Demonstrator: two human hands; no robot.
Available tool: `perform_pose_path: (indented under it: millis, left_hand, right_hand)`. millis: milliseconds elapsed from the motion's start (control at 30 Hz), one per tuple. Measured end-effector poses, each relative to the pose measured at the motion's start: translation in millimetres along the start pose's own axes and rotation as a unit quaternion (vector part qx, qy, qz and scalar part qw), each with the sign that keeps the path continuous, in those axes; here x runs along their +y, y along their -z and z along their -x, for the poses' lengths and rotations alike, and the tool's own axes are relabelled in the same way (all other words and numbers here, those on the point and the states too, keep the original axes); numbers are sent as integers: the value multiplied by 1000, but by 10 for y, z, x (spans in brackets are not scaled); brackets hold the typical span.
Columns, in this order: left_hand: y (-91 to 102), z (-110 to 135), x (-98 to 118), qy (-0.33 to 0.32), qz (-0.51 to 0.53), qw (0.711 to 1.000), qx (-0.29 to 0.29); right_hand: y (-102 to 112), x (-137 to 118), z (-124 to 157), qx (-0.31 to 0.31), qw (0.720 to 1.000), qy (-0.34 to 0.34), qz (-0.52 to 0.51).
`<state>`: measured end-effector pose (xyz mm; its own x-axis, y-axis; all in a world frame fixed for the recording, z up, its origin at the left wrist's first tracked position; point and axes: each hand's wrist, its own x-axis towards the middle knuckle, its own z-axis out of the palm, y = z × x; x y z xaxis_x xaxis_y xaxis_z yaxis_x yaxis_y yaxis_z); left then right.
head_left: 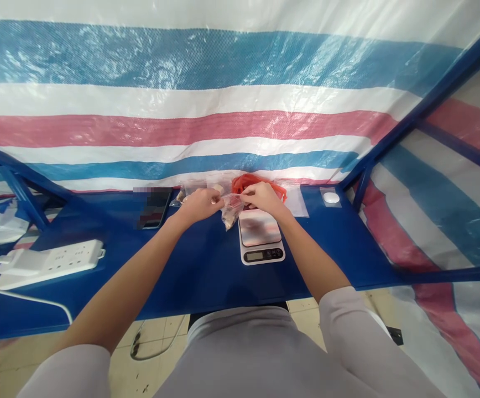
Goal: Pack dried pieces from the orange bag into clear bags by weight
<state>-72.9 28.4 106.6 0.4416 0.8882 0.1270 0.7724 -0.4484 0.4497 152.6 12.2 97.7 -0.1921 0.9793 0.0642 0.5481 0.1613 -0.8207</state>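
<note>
A small clear plastic bag (231, 211) with pale brownish pieces at its bottom hangs between my two hands. My left hand (202, 203) pinches the bag's upper left edge, and my right hand (261, 197) has its fingers closed on the upper right edge. Just right of the bag lies a white kitchen scale (260, 236) with a shiny plate and a dark display strip. Behind my right hand sits a red mesh bag (279, 189), partly covered. More clear bags with pale pieces (181, 194) lie behind my left hand.
On the blue table (207, 276), a dark phone-like slab (157, 207) lies left of my hands. A white power strip (74, 260) with a cable is at far left. Flat clear bags (298, 202) and a small packet with a white oval (330, 198) lie right. Blue frame bars (364, 171) and striped sheeting border the table.
</note>
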Motion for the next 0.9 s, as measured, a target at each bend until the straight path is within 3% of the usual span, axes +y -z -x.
perform_pose_path:
  millis: [167, 367, 533, 900]
  left_hand:
    - [-73, 83, -29, -9, 87, 996, 9]
    - [-352, 125, -25, -25, 188, 982, -20]
    - [-514, 85, 21, -31, 258, 966, 9]
    - [-403, 37, -128, 9, 302, 948, -98]
  right_hand:
    - [9, -21, -15, 0, 1000, 12, -21]
    - [-31, 18, -59, -18, 997, 12, -77]
    - [-8, 44, -55, -31, 990, 13, -137]
    - [224, 121, -58, -34, 983, 26, -179]
